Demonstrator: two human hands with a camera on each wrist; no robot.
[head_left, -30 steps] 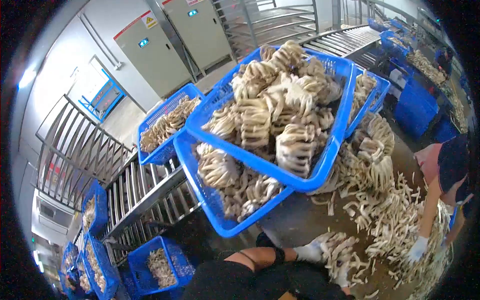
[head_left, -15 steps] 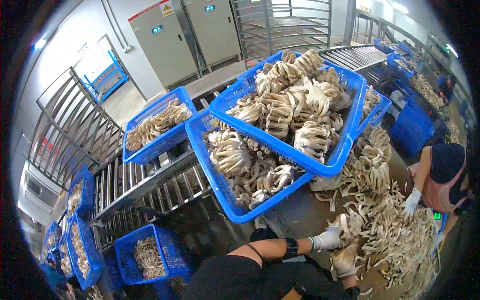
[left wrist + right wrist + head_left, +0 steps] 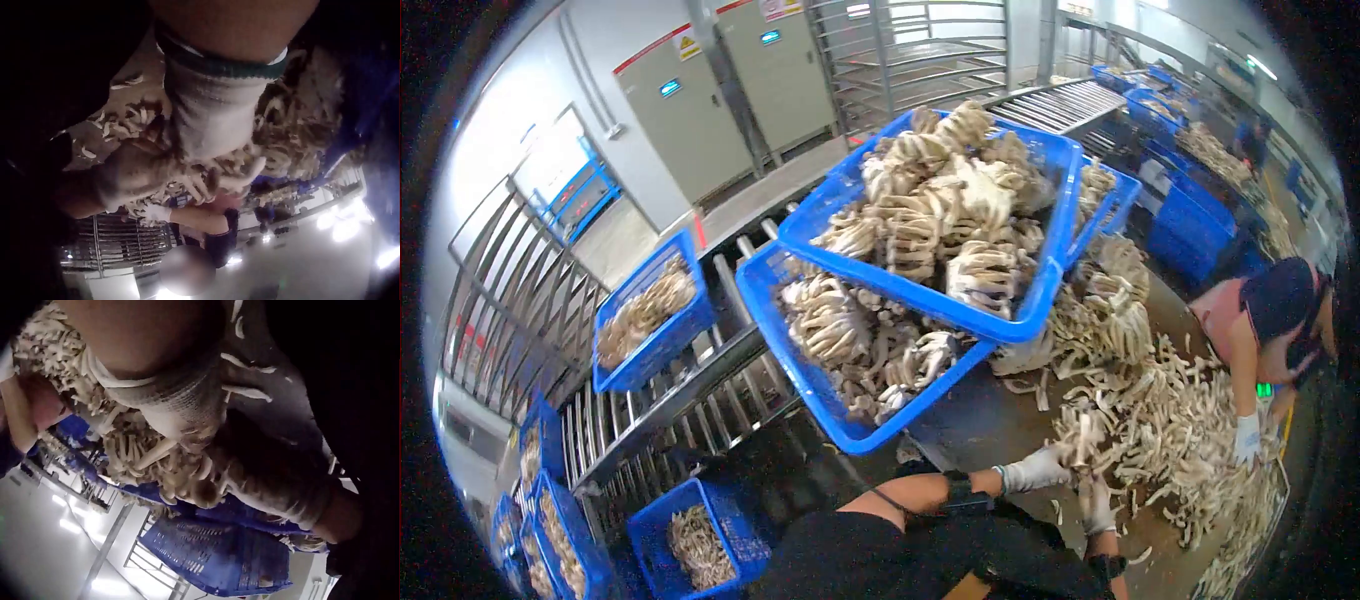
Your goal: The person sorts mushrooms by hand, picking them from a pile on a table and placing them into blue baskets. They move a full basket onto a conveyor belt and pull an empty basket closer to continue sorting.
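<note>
Both hands wear pale gloves and work close together over the table. My left hand grips a clump of mushrooms from its left side. On the near side of that clump, my right hand holds it with the fingers pointing up toward it. In the right wrist view, long pale mushroom stems stick out between the two gloves. Part of the clump is hidden behind the fingers. Loose mushroom pieces lie heaped just right of the hands.
A blue basket of mushroom clumps rests tilted over another blue basket ahead. Whole clumps are piled beside them. At the right, another person's gloved hand touches the heap. A roller conveyor carries a further basket at left.
The clump came up off the table between my hands, and the hands have since drawn together on it. The other person's arm shifted over the heap. The head view has swung about.
</note>
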